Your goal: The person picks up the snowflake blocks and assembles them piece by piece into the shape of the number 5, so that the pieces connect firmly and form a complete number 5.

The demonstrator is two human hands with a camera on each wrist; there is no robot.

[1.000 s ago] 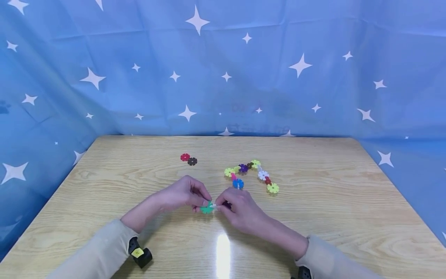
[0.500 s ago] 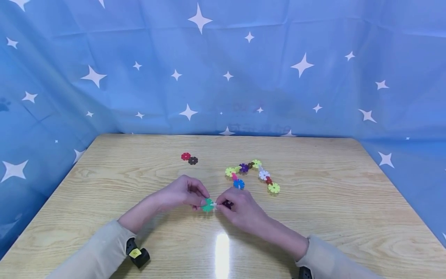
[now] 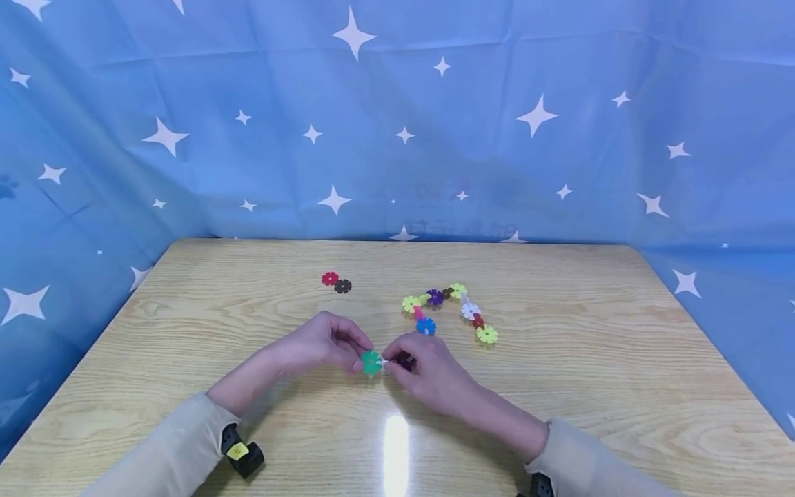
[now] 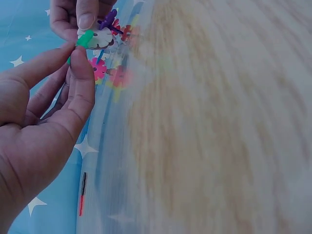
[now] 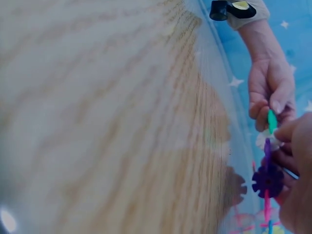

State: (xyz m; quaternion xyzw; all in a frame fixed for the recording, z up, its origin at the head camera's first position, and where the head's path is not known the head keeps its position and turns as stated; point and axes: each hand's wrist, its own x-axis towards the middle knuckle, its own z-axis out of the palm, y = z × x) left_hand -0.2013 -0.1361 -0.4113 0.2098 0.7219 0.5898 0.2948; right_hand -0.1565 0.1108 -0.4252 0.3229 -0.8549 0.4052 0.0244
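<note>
My left hand (image 3: 319,343) pinches a green notched disc (image 3: 371,362) between thumb and fingertips, with its flat face toward the head camera. Opposite it, my right hand (image 3: 428,369) pinches a white notched disc (image 4: 103,39), which the green one meets edge to edge at right angles. A dark purple disc (image 5: 268,180) joins on from the white one, partly under my right fingers, with a pink disc (image 5: 267,209) following it in the right wrist view. Just beyond my right knuckles, a blue disc (image 3: 426,326) belongs to a colourful string of such discs.
The string bends over the wooden table (image 3: 596,345), past a purple disc (image 3: 435,297) to a yellow-green end disc (image 3: 487,335). Farther left lie a red disc (image 3: 330,278) and a black disc (image 3: 343,286), side by side. A blue star-patterned cloth (image 3: 397,166) hangs behind the table.
The green disc has risen slightly and tipped to face the head camera more, as my left fingers shift on it. My right hand stays nearly still, gripping the white disc.
</note>
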